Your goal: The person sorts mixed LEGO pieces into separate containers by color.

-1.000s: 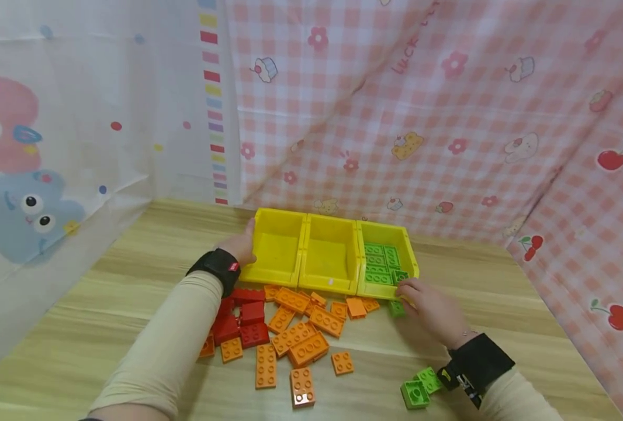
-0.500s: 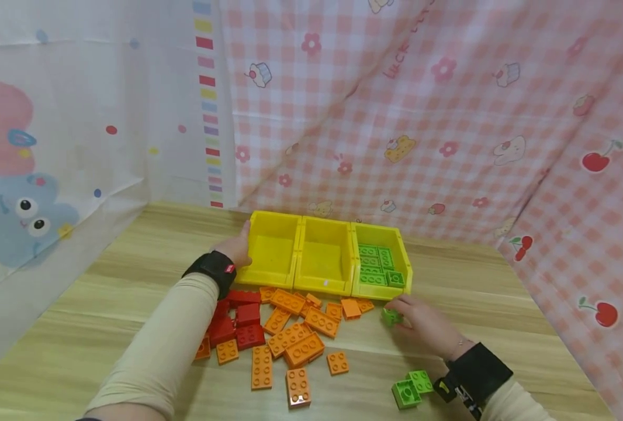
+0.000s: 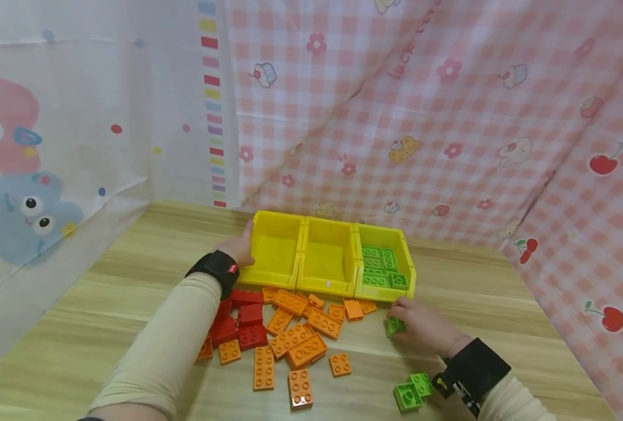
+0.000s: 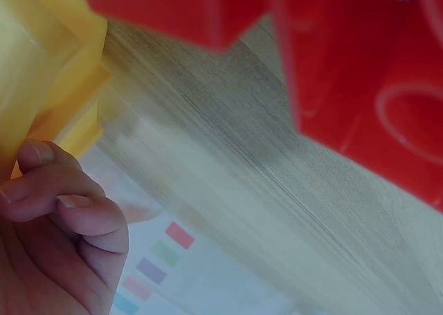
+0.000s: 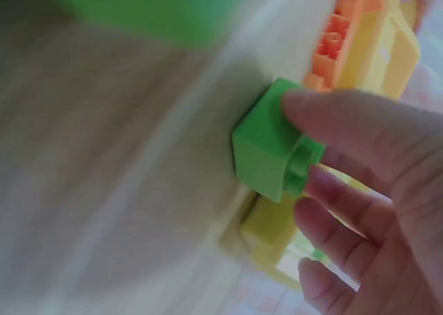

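Note:
A yellow three-compartment bin (image 3: 328, 285) stands at the back of the table. My left hand (image 3: 238, 248) holds its left end; in the left wrist view the curled fingers (image 4: 90, 218) are against the yellow wall. In front of the bin's right compartment, my right hand (image 3: 424, 327) pinches a green building block (image 3: 394, 327) at the tabletop. The right wrist view shows the thumb on one side of this green block (image 5: 266, 142), with fingers partly hidden behind it. Several green blocks (image 3: 377, 263) lie in the right compartment.
Several orange blocks (image 3: 306, 351) are spread before the bin. Red blocks (image 3: 251, 316) cluster beside my left forearm. Two green blocks (image 3: 408, 397) lie near my right wrist. A pink checked cloth (image 3: 343, 117) hangs behind the bin.
My right hand has let go of a small green block in the right compartment. It has come down to the table in front and taken hold of another green block. The left hand stays put.

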Tool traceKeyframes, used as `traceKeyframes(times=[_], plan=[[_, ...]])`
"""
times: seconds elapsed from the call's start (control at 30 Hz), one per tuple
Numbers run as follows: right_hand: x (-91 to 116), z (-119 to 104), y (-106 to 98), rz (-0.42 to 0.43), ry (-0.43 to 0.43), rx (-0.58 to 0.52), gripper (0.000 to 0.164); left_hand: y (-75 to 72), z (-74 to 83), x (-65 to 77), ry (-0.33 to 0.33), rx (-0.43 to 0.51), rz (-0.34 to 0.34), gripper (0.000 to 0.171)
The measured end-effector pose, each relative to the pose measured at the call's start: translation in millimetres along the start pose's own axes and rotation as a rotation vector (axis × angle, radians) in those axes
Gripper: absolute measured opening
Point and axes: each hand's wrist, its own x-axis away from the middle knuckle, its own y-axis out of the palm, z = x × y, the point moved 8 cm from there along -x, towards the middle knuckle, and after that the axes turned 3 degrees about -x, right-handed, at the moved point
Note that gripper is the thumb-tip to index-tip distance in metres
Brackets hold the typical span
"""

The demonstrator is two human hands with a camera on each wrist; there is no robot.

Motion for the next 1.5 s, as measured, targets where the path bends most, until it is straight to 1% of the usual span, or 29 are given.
traceKeyframes(times=[0.1, 0.17, 0.23, 0.33, 0.4, 0.5, 0.67, 0.77, 0.87, 0.97, 1.1, 1.17, 1.2, 1.37, 1.43, 1.5], plan=[[-7, -2, -15, 0.050, 0.036, -0.064, 0.036, -3.3, 3.0, 3.1, 0.004, 0.006, -0.002, 0.098], [-14, -2, -28, 0.116, 0.073, -0.101, 0.042, -4.3, 4.3, 4.2, 0.010, 0.001, -0.003, 0.098], [-22, -1, -41, 0.182, 0.105, -0.109, 0.046, -5.0, 4.0, 4.3, 0.014, -0.003, 0.002, 0.097], [-38, 3, -52, 0.254, 0.147, -0.108, 0.043, -5.0, 2.3, 3.6, 0.018, 0.000, 0.011, 0.097], [-48, 8, -54, 0.273, 0.175, -0.107, 0.040, -3.7, 1.1, 2.5, 0.021, 0.006, 0.016, 0.097], [-62, 19, -48, 0.268, 0.232, -0.116, 0.039, 0.1, -0.1, 0.6, 0.018, 0.015, 0.019, 0.097], [-80, 37, -30, 0.195, 0.342, -0.208, 0.039, 4.0, -0.4, 0.8, 0.004, -0.003, 0.014, 0.098], [-86, 41, -23, 0.164, 0.366, -0.243, 0.038, 1.9, 2.6, 3.1, 0.008, -0.010, 0.015, 0.097], [-89, 43, -19, 0.145, 0.383, -0.245, 0.035, -1.8, 4.1, 5.8, 0.009, -0.005, 0.020, 0.096], [-91, 44, -16, 0.127, 0.396, -0.248, 0.032, -3.1, 2.0, 5.6, 0.001, -0.009, 0.016, 0.096], [-88, 44, -15, 0.111, 0.396, -0.253, 0.032, -3.0, 3.1, 2.0, -0.013, 0.002, -0.012, 0.097], [-86, 43, -15, 0.105, 0.379, -0.238, 0.034, -2.2, 3.6, -0.3, -0.020, 0.001, -0.026, 0.097], [-85, 42, -15, 0.103, 0.364, -0.229, 0.035, -0.9, 2.9, -2.5, -0.011, -0.006, -0.018, 0.099], [-71, 32, -18, 0.128, 0.253, -0.182, 0.041, 3.4, -0.3, -6.0, -0.010, 0.002, -0.026, 0.098], [-62, 25, -21, 0.148, 0.197, -0.169, 0.040, 3.2, -1.2, -4.3, -0.015, 0.017, -0.035, 0.095], [-51, 16, -25, 0.166, 0.148, -0.158, 0.038, 2.6, -2.5, -2.7, -0.002, 0.021, -0.029, 0.095]])
